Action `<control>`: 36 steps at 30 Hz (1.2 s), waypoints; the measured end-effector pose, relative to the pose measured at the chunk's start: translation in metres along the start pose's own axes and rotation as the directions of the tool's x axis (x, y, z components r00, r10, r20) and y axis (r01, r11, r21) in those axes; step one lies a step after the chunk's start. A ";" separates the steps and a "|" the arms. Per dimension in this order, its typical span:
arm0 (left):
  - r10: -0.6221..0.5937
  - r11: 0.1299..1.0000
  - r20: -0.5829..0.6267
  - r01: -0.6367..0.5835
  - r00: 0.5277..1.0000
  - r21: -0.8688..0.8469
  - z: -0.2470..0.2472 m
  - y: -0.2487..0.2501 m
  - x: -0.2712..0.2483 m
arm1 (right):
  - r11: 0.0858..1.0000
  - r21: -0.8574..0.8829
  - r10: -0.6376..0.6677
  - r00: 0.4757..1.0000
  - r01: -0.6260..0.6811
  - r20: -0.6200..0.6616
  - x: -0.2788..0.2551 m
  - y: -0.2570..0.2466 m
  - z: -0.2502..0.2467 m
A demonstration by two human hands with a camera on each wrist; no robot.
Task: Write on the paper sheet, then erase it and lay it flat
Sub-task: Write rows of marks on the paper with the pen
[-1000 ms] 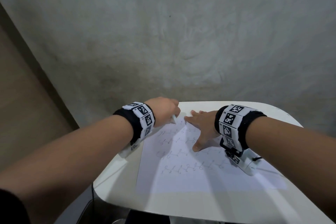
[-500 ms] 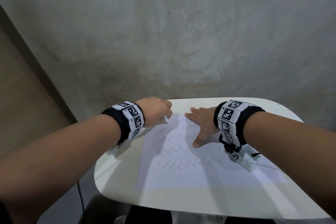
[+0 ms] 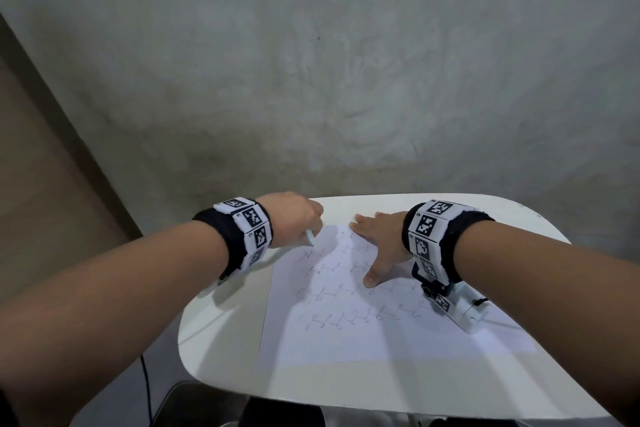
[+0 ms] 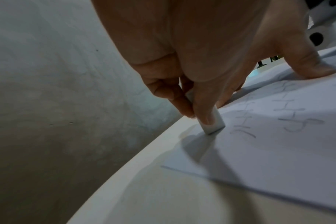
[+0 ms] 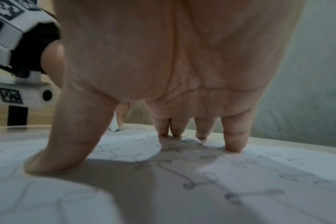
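Observation:
A white paper sheet (image 3: pixel 363 329) with several rows of pencil marks lies on a small white table (image 3: pixel 221 329). My left hand (image 3: pixel 298 222) pinches a white eraser (image 4: pixel 214 123) between thumb and fingers, its lower end touching the sheet's far left corner. The eraser (image 3: pixel 310 237) shows as a small white tip under that hand in the head view. My right hand (image 3: pixel 377 243) lies spread on the sheet's upper part, straight fingers and thumb pressing the paper (image 5: pixel 240 174) down.
The table has rounded corners and its left edge (image 4: pixel 144 151) runs close beside the eraser. A grey plastered wall (image 3: pixel 346 62) stands right behind the table. A dark cable (image 3: pixel 145 388) hangs below the table's left side.
My left hand with the eraser has shifted left along the sheet's top, from near the right hand's fingertips to the left corner. The right hand stays pressed on the paper.

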State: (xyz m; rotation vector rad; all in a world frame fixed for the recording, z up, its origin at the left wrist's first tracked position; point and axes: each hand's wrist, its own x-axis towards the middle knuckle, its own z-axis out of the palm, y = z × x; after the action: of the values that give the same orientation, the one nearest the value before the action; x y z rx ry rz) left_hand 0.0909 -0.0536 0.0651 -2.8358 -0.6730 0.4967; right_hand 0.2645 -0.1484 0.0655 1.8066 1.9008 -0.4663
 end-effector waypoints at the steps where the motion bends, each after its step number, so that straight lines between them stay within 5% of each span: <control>1: 0.005 1.000 -0.005 -0.005 1.000 0.016 -0.004 0.003 0.003 | 1.000 0.000 0.000 1.000 0.000 -0.006 0.000 0.000 0.000; 7: 0.068 0.997 -0.126 -0.062 0.990 0.053 -0.010 0.026 0.021 | 1.000 0.018 -0.011 1.000 0.012 -0.023 0.000 0.000 0.000; 21: 0.024 0.998 0.054 -0.027 0.998 0.051 -0.012 0.008 0.018 | 0.998 -0.004 0.068 0.997 -0.068 -0.037 -0.023 0.039 0.019; 27: 0.093 0.992 -0.084 -0.085 0.992 0.097 -0.030 0.034 0.047 | 0.997 0.028 0.067 0.997 -0.066 -0.046 -0.018 0.043 0.025; 36: 0.085 0.991 0.011 -0.086 0.996 0.104 -0.028 0.021 0.036 | 0.997 0.032 0.070 0.997 -0.069 -0.031 -0.018 0.044 0.022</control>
State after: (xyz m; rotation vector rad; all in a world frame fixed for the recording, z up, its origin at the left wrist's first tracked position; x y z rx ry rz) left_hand 0.1396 -0.0579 0.0758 -2.7744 -0.5119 0.5383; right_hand 0.3106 -0.1725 0.0605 1.9042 1.8546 -0.4476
